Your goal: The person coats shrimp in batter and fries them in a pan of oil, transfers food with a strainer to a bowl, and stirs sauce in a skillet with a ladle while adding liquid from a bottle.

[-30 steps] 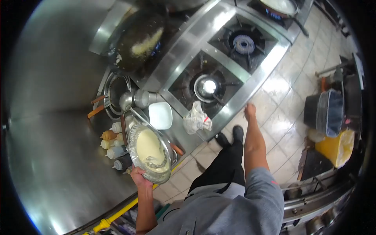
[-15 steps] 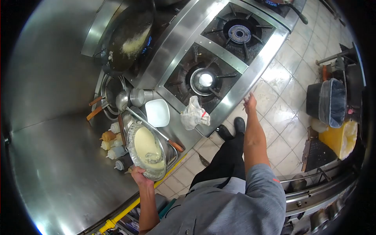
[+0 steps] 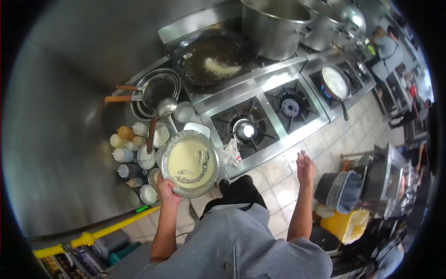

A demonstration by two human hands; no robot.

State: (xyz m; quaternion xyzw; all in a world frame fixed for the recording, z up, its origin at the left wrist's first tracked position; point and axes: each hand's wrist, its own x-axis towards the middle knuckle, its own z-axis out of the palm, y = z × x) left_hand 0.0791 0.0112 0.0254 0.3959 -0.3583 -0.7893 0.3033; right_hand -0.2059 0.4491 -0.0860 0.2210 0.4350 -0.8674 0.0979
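My left hand [image 3: 167, 189] grips the near left rim of a metal mixing bowl [image 3: 214, 160]. Pale yellow batter [image 3: 186, 156] fills much of it, with dark grey streaks I cannot make out. My right hand [image 3: 304, 166] is held out over the floor, fingers stretched and nothing in them. Behind the bowl lie a ladle [image 3: 166, 107], a white square dish [image 3: 197, 129] and a crumpled cloth [image 3: 230, 153]. A pale battered piece [image 3: 222, 69] lies in oil in a large black wok [image 3: 190, 69].
Several squeeze bottles [image 3: 123, 155] and wooden-handled strainers [image 3: 158, 93] stand left of the bowl. Burners [image 3: 290, 107] line the stove, with a frying pan [image 3: 335, 81] and tall pots [image 3: 276, 30] beyond. Bins [image 3: 344, 190] stand at right; people [image 3: 390, 53] are at far right.
The bowl is lifted off the counter toward my body, held in my left hand. My view has turned right, showing the pots and people. My right hand stays free, with its fingers stretched out.
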